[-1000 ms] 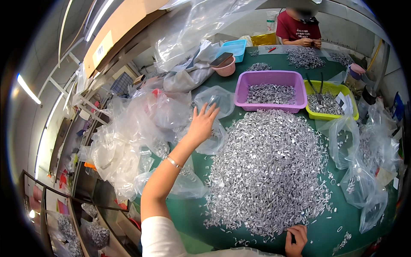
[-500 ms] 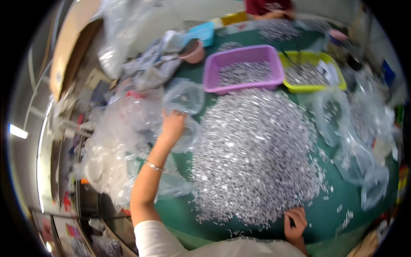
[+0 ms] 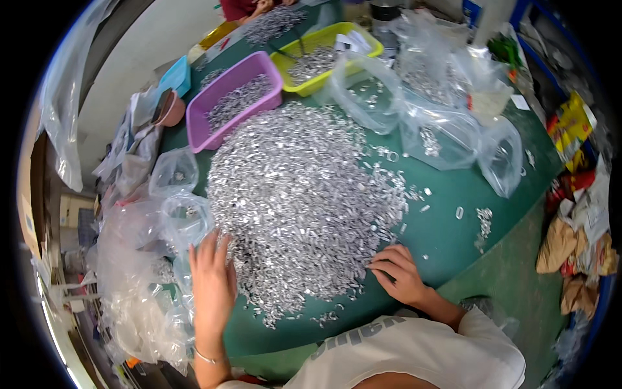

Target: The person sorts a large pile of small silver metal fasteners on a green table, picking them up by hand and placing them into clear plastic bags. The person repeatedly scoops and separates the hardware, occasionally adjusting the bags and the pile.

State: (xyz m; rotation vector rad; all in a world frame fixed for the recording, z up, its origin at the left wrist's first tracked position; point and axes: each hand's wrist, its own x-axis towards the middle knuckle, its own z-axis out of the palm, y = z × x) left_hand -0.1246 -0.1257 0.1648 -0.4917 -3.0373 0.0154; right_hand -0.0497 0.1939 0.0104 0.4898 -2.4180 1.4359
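A large heap of small silvery metal pieces (image 3: 291,194) covers the middle of the green table. My left hand (image 3: 212,275) is open at the heap's lower left edge, fingers stretched out and a bracelet on the wrist. Clear plastic bags (image 3: 133,259) lie just beyond it on the left. At the heap's lower right edge is my right hand (image 3: 398,272), its fingers loosely bent and apart, with the tips by the outermost pieces. I see nothing held in either hand, though a tiny piece at the right fingertips could be hidden.
Behind the heap stand a purple basin (image 3: 269,104) and a yellow-green basin (image 3: 304,84), both holding metal pieces. Clear bags (image 3: 440,133) with some pieces lie at the right. A pink pot (image 3: 171,111) stands far left. Another person's hands (image 3: 262,8) show at the far end.
My left hand has come back from the plastic bags to the heap's lower left edge. My right hand stays by the heap's lower right edge. The view has swung to the right.
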